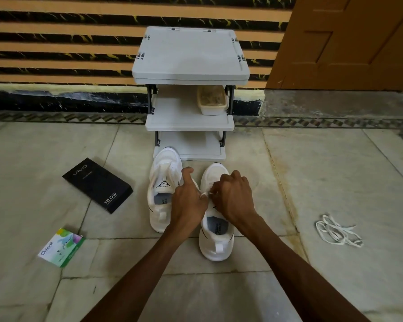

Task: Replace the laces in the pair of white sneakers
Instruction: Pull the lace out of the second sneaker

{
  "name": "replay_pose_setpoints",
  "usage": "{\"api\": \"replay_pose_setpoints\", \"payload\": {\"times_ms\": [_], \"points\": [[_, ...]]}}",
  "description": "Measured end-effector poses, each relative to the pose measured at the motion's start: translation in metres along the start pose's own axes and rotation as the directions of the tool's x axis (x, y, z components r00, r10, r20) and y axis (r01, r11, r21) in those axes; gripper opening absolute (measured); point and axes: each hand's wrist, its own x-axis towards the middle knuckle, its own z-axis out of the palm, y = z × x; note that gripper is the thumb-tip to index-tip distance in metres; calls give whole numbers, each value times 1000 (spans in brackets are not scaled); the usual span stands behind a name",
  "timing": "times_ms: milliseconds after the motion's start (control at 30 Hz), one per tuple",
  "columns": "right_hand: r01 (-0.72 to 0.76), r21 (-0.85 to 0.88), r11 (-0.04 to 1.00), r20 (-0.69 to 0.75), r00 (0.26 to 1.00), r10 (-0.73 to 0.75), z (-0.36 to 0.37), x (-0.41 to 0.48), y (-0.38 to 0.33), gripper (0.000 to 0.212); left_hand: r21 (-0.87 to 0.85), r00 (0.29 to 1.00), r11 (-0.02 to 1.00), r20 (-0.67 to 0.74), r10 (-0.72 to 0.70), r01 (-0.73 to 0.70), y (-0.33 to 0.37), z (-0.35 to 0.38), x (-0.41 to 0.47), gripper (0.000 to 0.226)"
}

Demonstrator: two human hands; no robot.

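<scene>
Both forearms (149, 270) reach forward from the bottom edge and converge over the floor (335, 182).

1. Nearest items. A green-and-white packet (62, 247) lies at my near left. A loose lace (337, 231) lies in a tangle at my near right, well apart from the shoes.
2. Work item. The right-side sneaker (215, 242) stands heel toward me, with my hands over its throat. I judge it light, with a soft upper and a firmer sole. It should slide easily on the smooth tiles, so I would steady it at the collar or heel while pulling.
3. Lace (204, 194). It is flat, limp and thin, and it will twist. The best hold is a pinch close to the tip, with a short free length to feed an eyelet.
4. Hand pose. My left hand (187, 201) is knuckles-up, its fingers curled and pinching the lace, with one digit lifted clear. My right hand (233, 196) mirrors it, its fingers curled down onto the same lace. Its fingertips are hidden, so I judge that hold a pinch.
5. Farther items. The left-side sneaker (162, 182) stands just beside the other and shows no lace. A black box (98, 185) lies to its left. A grey rack (190, 54) stands behind, with a tub (212, 99) on its middle shelf.
</scene>
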Motion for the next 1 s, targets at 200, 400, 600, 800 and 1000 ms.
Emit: {"api": "replay_pose_setpoints", "payload": {"times_ms": [200,400,600,800,1000], "points": [[-184,880,437,-114,813,571,-40,17,24,7,-8,1000,1000,1,0,0,-5,-3,-4,66],[-133,752,-646,465,801,377,-63,33,45,4,-4,1000,1000,0,-11,11,-5,-1,-4,65],[-247,290,925,287,944,163,-16,10,10,25,-17,999,999,7,-39,39,-4,-1,-4,63],[-212,633,744,-32,954,299,-22,9,7,12,-9,1000,1000,-3,-21,21,-7,-3,-5,59],[-244,618,747,-120,910,397,-53,25,34,16,148,999,988,14,52,-54,-6,1,-4,32]]}}
